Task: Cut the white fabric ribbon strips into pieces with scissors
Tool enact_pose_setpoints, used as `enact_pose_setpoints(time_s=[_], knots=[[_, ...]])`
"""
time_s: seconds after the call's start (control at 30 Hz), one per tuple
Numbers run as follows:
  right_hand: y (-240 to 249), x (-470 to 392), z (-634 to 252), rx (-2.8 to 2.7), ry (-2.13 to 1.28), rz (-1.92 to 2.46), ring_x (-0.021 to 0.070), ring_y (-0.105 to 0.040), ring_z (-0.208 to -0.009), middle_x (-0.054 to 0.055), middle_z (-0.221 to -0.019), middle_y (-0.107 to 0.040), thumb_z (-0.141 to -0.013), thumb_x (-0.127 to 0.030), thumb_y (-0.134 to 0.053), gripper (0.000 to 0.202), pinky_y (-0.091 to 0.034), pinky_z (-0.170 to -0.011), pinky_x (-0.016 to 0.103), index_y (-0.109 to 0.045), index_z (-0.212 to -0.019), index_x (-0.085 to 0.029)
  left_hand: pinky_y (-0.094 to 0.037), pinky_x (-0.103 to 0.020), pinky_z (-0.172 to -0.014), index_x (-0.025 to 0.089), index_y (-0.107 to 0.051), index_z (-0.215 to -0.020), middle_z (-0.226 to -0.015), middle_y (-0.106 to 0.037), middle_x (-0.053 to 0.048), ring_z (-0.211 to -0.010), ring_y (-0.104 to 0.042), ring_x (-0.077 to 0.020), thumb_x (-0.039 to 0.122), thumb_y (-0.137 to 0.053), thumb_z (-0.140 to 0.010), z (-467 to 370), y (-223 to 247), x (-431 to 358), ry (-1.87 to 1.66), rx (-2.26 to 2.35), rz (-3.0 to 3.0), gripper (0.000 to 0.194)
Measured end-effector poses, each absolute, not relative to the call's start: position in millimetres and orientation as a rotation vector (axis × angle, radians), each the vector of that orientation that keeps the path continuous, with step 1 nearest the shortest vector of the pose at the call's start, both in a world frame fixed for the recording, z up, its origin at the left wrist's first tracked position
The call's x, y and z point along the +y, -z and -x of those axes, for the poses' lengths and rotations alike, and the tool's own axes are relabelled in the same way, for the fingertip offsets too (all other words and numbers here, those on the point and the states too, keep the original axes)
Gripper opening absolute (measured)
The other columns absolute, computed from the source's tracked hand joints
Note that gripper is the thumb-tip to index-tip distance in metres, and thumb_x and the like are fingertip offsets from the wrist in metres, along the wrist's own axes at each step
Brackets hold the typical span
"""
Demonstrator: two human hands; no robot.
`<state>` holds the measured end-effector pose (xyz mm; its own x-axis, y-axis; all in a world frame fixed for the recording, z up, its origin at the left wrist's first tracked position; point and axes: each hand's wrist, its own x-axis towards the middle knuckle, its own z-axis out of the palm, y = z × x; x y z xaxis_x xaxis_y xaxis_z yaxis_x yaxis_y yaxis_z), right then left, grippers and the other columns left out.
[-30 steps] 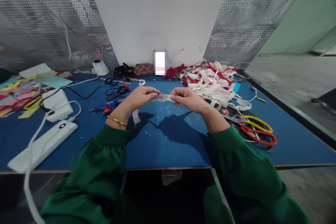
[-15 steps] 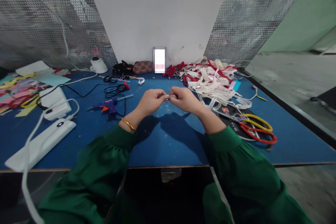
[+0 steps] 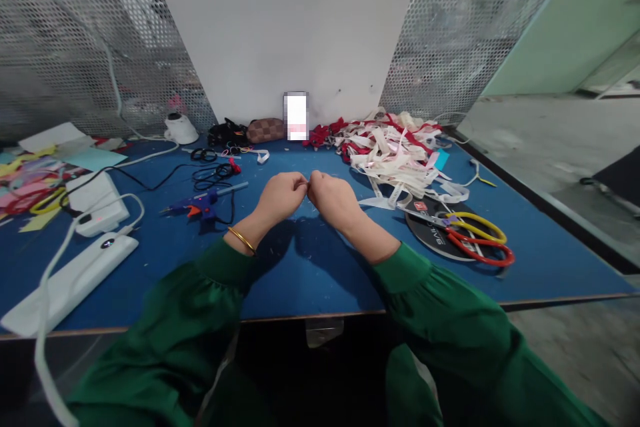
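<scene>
My left hand and my right hand meet fingertip to fingertip above the middle of the blue tabletop. Both are closed in a pinch. Whatever lies between the fingers is too small and too covered to make out. A blue glue gun with an orange trigger rests to the left of my left hand. Scissors with one yellow and one red handle lie to the right of my right hand, on a black round pad.
A heap of white and red ribbons fills the back right. Beside it, a phone leans on the white board. Power strips, cables and coloured scraps cover the left side. A checked pouch sits behind.
The view has turned slightly right. My hands have drawn closer together, and my right hand has rolled so its back shows more. A whitish bit seen between the fingertips is now hidden.
</scene>
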<state>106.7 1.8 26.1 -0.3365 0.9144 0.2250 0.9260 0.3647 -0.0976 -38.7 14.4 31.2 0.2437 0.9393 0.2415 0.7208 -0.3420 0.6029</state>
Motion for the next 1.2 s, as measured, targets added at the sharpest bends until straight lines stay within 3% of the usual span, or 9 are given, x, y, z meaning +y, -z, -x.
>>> enact_pose_setpoints(time_s=[0.23,0.33,0.53,0.7,0.97,1.2], knots=[[-30,7,-119,-2.446,0.054,1.387,0.0229,-0.067,-0.086,0.011,-0.097,-0.075,-0.103,-0.021,-0.04,0.024,-0.035,-0.083,0.034,-0.064,-0.105,-0.014,-0.039,-0.029,-0.066,0.015,-0.072,-0.074,-0.068,-0.067,-0.003,-0.067,-0.055,-0.0174,0.039,-0.063,-0.071,51,-33,22,-0.842,1.287,-1.79,0.027],[-31,11,-125,-2.451,0.092,1.291,0.0214,-0.065,-0.086,0.008,-0.094,-0.074,-0.104,-0.022,-0.041,0.027,-0.033,-0.084,0.033,-0.066,-0.102,-0.015,-0.039,-0.03,-0.068,0.014,-0.075,-0.074,-0.069,-0.067,-0.004,-0.069,-0.055,-0.0181,0.045,-0.067,-0.07,52,-32,23,-0.917,1.333,-1.747,0.032],[-20,13,-122,-2.544,0.331,1.208,0.0249,-0.062,-0.083,0.013,-0.091,-0.071,-0.1,-0.014,-0.042,0.024,-0.031,-0.086,0.036,-0.066,-0.1,-0.011,-0.029,-0.027,-0.057,0.014,-0.071,-0.067,-0.055,-0.052,0.002,-0.059,-0.043,-0.0134,0.039,-0.064,-0.071,51,-25,24,-0.902,1.43,-1.861,0.026],[-17,11,-116,-2.652,0.389,1.175,0.0295,-0.063,-0.085,0.016,-0.093,-0.069,-0.1,-0.012,-0.036,0.027,-0.032,-0.081,0.039,-0.063,-0.102,-0.01,-0.024,-0.027,-0.054,0.016,-0.059,-0.055,-0.052,-0.042,0.004,-0.055,-0.035,-0.0107,0.031,-0.063,-0.067,53,-26,24,-0.801,1.388,-1.885,0.02],[-23,7,-110,-2.334,-0.1,1.478,0.0229,-0.061,-0.079,0.013,-0.094,-0.071,-0.1,-0.019,-0.04,0.021,-0.032,-0.068,0.031,-0.06,-0.099,-0.014,-0.039,-0.029,-0.066,0.014,-0.069,-0.068,-0.066,-0.064,-0.002,-0.065,-0.051,-0.014,0.04,-0.074,-0.065,52,-32,24,-0.911,1.125,-1.634,0.026],[-19,19,-119,-1.971,-0.769,1.194,0.0156,-0.053,-0.064,-0.001,-0.061,-0.058,-0.092,-0.017,-0.038,0.026,-0.037,-0.066,0.026,-0.05,-0.069,-0.022,-0.024,-0.027,-0.052,0.016,-0.073,-0.073,-0.048,-0.044,0.005,-0.05,-0.031,-0.0093,0.044,-0.08,-0.064,53,-42,16,-0.855,1.134,-1.509,0.029]])
